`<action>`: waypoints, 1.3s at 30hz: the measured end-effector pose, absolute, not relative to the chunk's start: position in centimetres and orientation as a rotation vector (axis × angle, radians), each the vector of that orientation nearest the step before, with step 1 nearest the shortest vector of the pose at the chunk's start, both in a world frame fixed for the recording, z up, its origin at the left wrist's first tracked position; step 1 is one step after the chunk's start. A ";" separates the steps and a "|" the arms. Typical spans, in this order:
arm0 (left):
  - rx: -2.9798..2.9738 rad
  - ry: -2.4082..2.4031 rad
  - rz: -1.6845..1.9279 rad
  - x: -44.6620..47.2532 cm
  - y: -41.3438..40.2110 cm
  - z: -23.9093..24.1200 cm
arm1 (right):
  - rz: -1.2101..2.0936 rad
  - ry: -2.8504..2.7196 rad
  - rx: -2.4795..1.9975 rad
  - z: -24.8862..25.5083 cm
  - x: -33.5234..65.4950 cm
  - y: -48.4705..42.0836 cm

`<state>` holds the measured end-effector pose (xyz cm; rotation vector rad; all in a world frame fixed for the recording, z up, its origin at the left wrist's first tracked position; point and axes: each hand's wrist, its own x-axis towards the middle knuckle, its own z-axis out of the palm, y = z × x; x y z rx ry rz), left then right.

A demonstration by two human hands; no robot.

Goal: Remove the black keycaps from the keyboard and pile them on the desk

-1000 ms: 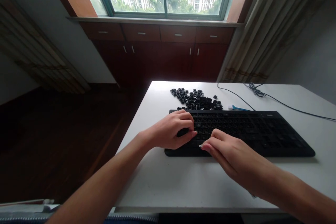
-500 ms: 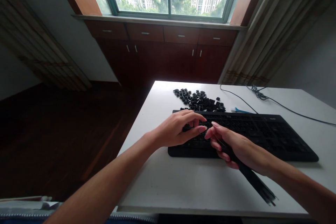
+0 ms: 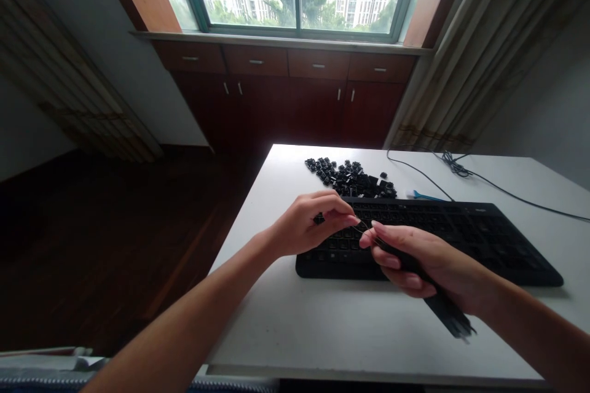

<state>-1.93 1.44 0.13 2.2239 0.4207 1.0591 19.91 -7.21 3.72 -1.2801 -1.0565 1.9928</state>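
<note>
L hand: your left hand (image 3: 316,221) is over the kbd's L part, thumb + forefinger pinching the thin wire (image 3: 362,227); can't tell if anything else sits btwn the tips
R hand: your right hand (image 3: 424,252) is wrapped round the black tool (image 3: 445,310); wire end twd your L fingers, bristly end out over the bench (image 3: 276,331)
Kbd: the black keyboard (image 3: 498,239) lies flat on the bench, beneath & beyond your hands
Keys: pile of black keycaps (image 3: 357,181) just past the kbd's far edge; one sits slightly apart, R of the heap
Brush: blue-handled brush (image 3: 426,196) near the far edge, R of the pile; cable (image 3: 507,184) runs off R
Done: lots of caps off, judging by the heap; kbd's L part looks stripped
Left: R part too dark to tell; any caps remaining can't be counted
</note>
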 end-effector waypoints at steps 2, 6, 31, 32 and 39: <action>2.256 0.377 1.027 -2.0 1.4 0.1 | 1.924 -1.176 -1.315 3.7 20.5 -7.3; 2.396 0.356 0.907 -2.2 1.4 0.2 | 1.540 -1.670 -1.529 3.6 21.5 -7.9; 2.725 0.440 0.622 -1.5 1.6 -1.4 | 0.277 -2.534 -1.988 2.6 16.3 -10.6; 2.721 0.444 0.621 -1.5 1.6 -1.5 | 0.258 -2.532 -1.999 2.8 16.1 -10.4; 2.709 0.458 0.627 -1.5 1.5 -1.6 | 0.094 -2.565 -1.943 2.4 16.1 -10.0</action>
